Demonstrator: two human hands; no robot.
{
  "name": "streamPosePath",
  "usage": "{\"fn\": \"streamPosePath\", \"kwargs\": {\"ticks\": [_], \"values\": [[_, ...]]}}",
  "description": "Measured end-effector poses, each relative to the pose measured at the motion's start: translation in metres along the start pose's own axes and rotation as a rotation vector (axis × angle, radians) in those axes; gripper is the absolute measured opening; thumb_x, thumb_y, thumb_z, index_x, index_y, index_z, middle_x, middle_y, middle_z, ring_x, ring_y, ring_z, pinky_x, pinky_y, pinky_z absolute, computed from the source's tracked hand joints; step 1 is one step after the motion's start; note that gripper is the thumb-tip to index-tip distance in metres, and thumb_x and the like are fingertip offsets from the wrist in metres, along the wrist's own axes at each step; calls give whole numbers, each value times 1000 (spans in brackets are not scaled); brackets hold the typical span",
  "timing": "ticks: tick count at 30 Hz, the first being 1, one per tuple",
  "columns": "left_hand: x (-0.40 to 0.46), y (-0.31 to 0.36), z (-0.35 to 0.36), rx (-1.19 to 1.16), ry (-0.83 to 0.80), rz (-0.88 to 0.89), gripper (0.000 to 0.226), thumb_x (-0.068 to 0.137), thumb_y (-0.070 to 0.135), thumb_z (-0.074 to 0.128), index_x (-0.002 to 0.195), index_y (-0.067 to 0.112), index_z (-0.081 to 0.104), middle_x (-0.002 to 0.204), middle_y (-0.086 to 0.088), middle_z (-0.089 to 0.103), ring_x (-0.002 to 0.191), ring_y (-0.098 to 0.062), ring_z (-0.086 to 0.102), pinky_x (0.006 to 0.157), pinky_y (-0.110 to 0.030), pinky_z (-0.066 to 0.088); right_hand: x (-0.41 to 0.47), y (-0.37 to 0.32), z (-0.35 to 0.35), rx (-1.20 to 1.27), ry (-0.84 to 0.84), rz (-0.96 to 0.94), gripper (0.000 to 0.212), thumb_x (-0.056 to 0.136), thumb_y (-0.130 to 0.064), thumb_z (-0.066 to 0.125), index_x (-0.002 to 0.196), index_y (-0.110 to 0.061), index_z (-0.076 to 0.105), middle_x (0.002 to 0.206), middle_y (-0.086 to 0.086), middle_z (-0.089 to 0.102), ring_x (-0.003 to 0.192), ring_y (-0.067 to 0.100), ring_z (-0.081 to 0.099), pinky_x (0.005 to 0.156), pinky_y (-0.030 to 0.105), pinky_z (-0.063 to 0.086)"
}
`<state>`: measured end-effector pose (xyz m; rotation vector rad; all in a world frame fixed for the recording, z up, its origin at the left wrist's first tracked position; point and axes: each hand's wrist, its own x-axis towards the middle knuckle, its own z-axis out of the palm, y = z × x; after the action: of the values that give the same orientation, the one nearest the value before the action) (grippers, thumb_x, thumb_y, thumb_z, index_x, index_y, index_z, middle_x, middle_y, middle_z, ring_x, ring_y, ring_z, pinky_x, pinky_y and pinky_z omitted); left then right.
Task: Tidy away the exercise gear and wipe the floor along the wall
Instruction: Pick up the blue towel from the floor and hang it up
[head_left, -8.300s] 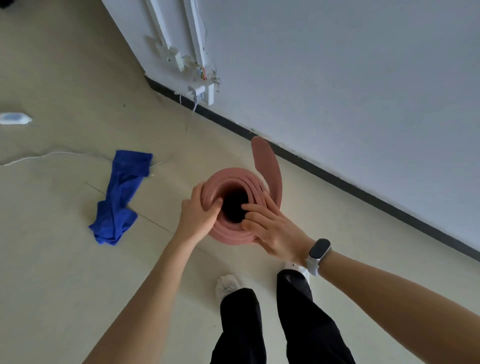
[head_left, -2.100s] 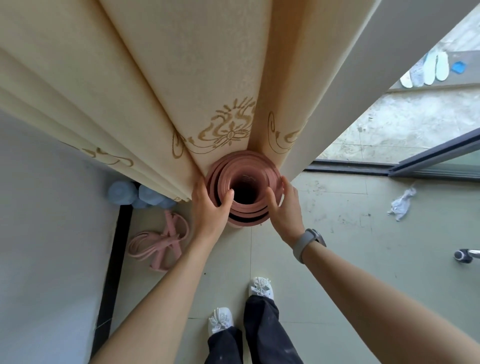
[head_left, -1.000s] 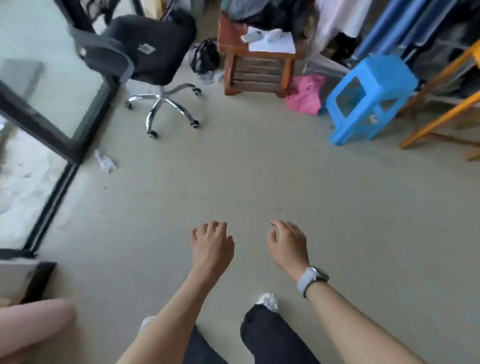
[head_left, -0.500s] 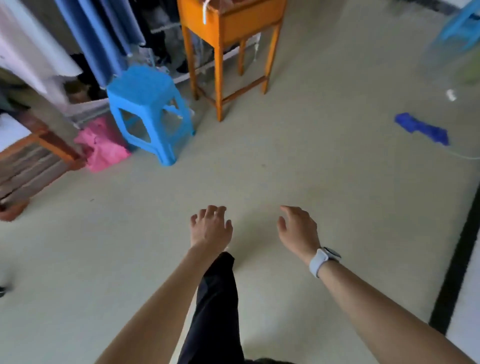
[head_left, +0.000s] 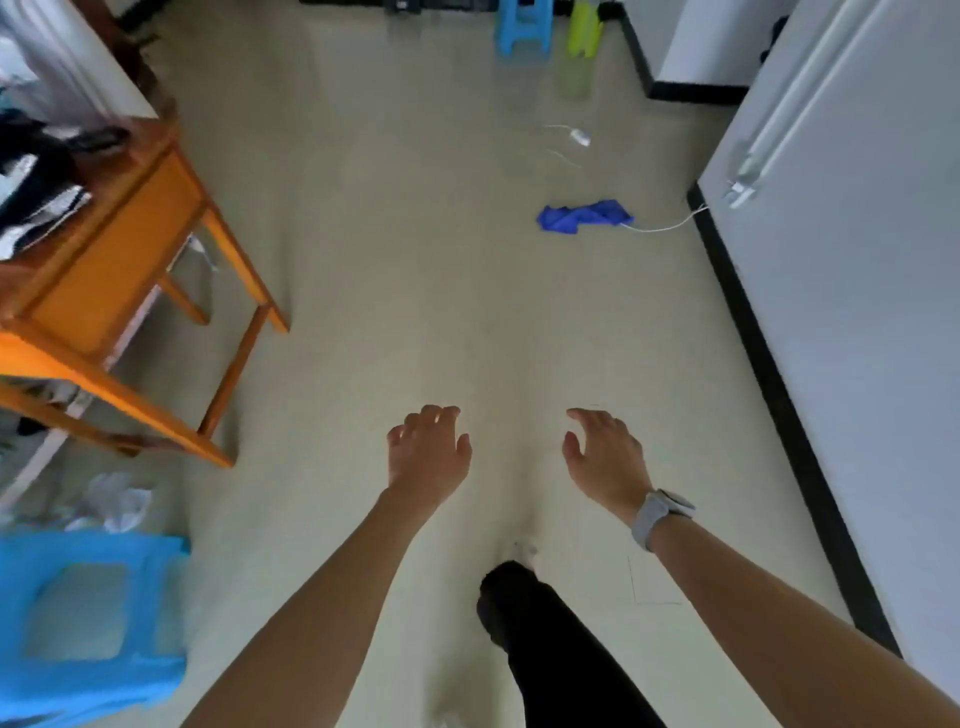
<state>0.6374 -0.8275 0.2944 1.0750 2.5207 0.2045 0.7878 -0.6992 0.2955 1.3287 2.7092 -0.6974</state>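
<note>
Head view: both arms are held out low over the floor (head_left: 415, 270), nothing carried. Left hand (head_left: 428, 451) is seen centre, fingers loosely curled, grip empty. Right hand (head_left: 602, 452) is seen just right of it, fingers spread and relaxed, grip empty; a grey watch (head_left: 660, 517) is worn on that wrist. The two hands are apart, neither touching anything.

Blue cloth (head_left: 582, 217) is seen crumpled on the floor, far right of centre, well beyond the hands and near the right wall (head_left: 857, 291) but not touching it. A white cable (head_left: 667, 224) is seen running from the cloth's right edge toward the black skirting (head_left: 763, 364) at the wall's foot. A small white item (head_left: 579, 136) with a thin cord lies farther off on the floor; what it is cannot be told.

Orange desk (head_left: 104, 270) stands at left, dark and white items piled on top, blurred. A blue stool (head_left: 88, 623) is seen near left, blurred by motion. Crumpled white material (head_left: 117, 506) lies between stool and desk. A second blue stool (head_left: 522, 26) and a yellow-green object (head_left: 584, 28) stand at the far end. White trunking (head_left: 769, 124) is fixed on the right wall.

One dark trouser leg (head_left: 550, 649) is seen near centre, with a light shoe (head_left: 524, 551) at its tip. No exercise gear is seen.
</note>
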Motion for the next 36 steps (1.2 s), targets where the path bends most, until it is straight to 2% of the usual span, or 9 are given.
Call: {"fn": "streamPosePath", "kwargs": {"ticks": [6,11,18,25,32,36], "values": [[188,60,-26,12,-48,155,45,95,32,38,138,19,36,141,-4,43,127,-25,42,105,-39,32,174,30,-32,79,35,145,42,94,-24,41,135,-16,41,139,7,46,128,27,40,104,39,34],[354,108,-73,2,-50,162,44,95,31,38,138,19,36,141,-5,42,125,-25,43,103,-38,34,334,40,-81,119,33,186,42,94,-23,40,136,-16,40,139,8,46,128,27,40,103,38,34],[530,137,-119,9,-85,172,44,95,29,38,138,19,36,141,-4,42,125,-25,43,101,-37,36,508,42,-130,124,7,221,42,94,-23,40,136,-15,39,138,8,45,127,27,40,103,39,34],[752,157,-147,100,-70,226,45,95,30,36,139,22,33,143,0,38,132,-21,34,114,-43,19,719,46,-150,50,51,265,43,94,-24,41,136,-16,39,139,8,45,127,28,40,104,40,34],[963,192,-201,241,-105,373,43,94,30,38,137,21,37,142,0,40,130,-21,38,111,-41,24,906,39,-192,66,14,362,44,94,-25,39,138,-18,36,141,5,42,130,25,38,107,38,32],[1066,235,-203,262,-157,455,44,94,31,40,137,21,38,140,0,43,126,-21,43,105,-37,33,986,66,-206,85,7,434,44,95,-26,37,138,-20,35,142,3,41,131,24,37,107,35,31]]}}
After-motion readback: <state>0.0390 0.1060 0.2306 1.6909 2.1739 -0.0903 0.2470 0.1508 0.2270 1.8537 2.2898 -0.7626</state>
